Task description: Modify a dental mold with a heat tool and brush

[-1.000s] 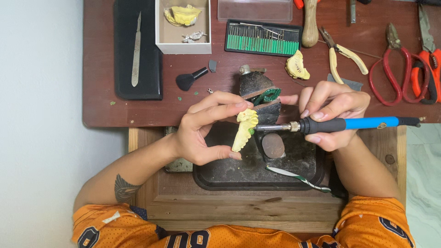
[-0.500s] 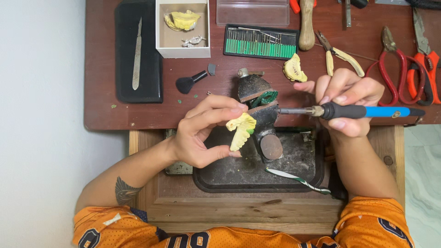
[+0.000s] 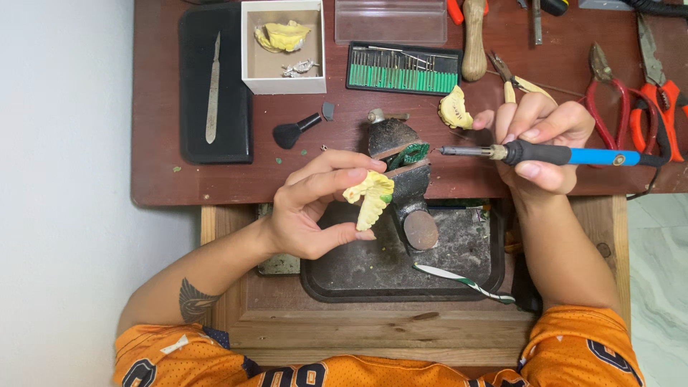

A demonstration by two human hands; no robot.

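Pinching a pale yellow dental cast between the thumb and fingers of my left hand, I hold it up just left of a small dark bench vise. The cast's long axis runs from upper left down toward me, with a speck of green wax on its upper right edge. My right hand is clenched around a heated wax tool with a blue and black handle. The tool lies horizontally, its metal tip pointing left, near the green wax lump in the vise. The cast sits lower left of that tip, with the vise between them. Below lies a dark metal tray; farther back, a second yellow cast, a green bur rack, and red pliers rest on the wooden bench.
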